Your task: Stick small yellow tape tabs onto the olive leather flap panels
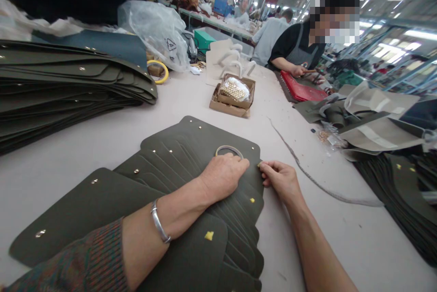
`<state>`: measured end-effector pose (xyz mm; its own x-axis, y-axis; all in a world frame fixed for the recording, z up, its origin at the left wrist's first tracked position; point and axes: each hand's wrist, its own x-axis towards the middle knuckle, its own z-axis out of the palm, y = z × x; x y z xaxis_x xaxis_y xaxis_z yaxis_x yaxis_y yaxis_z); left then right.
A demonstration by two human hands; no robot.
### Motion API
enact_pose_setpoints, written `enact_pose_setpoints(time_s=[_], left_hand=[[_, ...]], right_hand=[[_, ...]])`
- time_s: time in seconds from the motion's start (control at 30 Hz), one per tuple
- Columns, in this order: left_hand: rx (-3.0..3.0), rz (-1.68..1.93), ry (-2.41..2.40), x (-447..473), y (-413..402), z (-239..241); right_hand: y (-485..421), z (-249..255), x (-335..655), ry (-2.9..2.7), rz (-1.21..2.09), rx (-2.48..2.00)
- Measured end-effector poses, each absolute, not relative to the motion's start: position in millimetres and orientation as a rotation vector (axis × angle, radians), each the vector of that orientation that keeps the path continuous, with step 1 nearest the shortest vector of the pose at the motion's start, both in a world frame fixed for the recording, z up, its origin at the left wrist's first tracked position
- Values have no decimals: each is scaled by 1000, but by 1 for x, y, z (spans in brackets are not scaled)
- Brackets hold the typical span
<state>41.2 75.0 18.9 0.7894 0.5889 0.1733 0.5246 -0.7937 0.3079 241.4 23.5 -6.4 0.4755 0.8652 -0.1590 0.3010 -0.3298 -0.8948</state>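
A fanned row of dark olive leather flaps with small brass studs lies on the white table in front of me. My left hand rests closed on the top flaps, its fingers curled over a roll of tape lying there. My right hand pinches a small brass piece against the right edge of a flap. A silver bangle sits on my left wrist.
A tall stack of the same flaps fills the left side. A cardboard box of brass fittings stands mid-table, a grey cord trails to the right, and a masked person works on a red piece across the table.
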Motion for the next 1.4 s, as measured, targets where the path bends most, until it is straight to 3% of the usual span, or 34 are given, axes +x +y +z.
enact_pose_setpoints(time_s=[0.3, 0.57, 0.87, 1.17, 1.4], left_hand=[[2739, 374, 866, 41, 77, 18], [2763, 419, 860, 39, 77, 17], [2790, 412, 850, 40, 80, 16], [2767, 482, 756, 37, 86, 22], [2654, 658, 692, 33, 90, 18]], right_hand=[[35, -2, 239, -1160, 732, -2111], [12, -7, 248, -1048, 782, -1873], [16, -7, 236, -1571, 175, -2009], [24, 1, 241, -1730, 269, -1996], [6, 16, 233, -1773, 620, -2033]])
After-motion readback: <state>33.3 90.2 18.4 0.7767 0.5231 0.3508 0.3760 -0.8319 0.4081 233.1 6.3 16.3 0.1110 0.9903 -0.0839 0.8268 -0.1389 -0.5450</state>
